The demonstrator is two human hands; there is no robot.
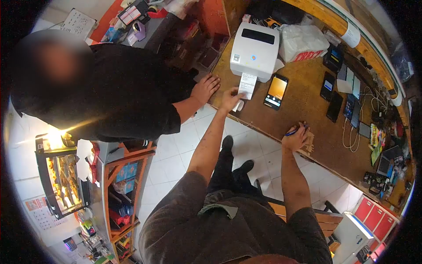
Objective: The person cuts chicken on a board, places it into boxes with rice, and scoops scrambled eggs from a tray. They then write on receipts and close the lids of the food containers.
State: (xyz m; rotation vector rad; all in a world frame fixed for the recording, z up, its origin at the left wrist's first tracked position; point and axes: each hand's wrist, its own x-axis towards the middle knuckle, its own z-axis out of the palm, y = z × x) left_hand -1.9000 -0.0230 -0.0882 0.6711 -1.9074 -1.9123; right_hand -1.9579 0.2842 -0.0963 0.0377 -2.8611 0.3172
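White plastic encases the printer (255, 55), which stands toward the far end of the wooden bench (305, 99) with its outlet facing the person, an orientation that seems chosen to bring paper out within easy reach. From that outlet runs a printed strip (248, 82), its upper end at the slot and its free end out over the bench near the edge. The left hand (229, 100) reaches in from the side, its grip closed on the strip's left edge near the free end, probably to steady the paper while leaving most of its print uncovered. A white paper curl (238, 105) sits just below those fingers.

Near the bench's front edge, the right hand (296, 137) rests with its grip clamped around a blue pen (291, 132); the bench appears to bear the hand's weight, keeping the pen handy.

Between the hands, farther in, lies a lit smartphone (276, 91), face up just beside the strip, likely so that its screen can be read. A co-worker's hand (205, 89) lies flat at the bench's left edge, apart from the paper, apparently for support. Farther right, white cables (351, 138) trail beside several phones (335, 106), perhaps for charging.
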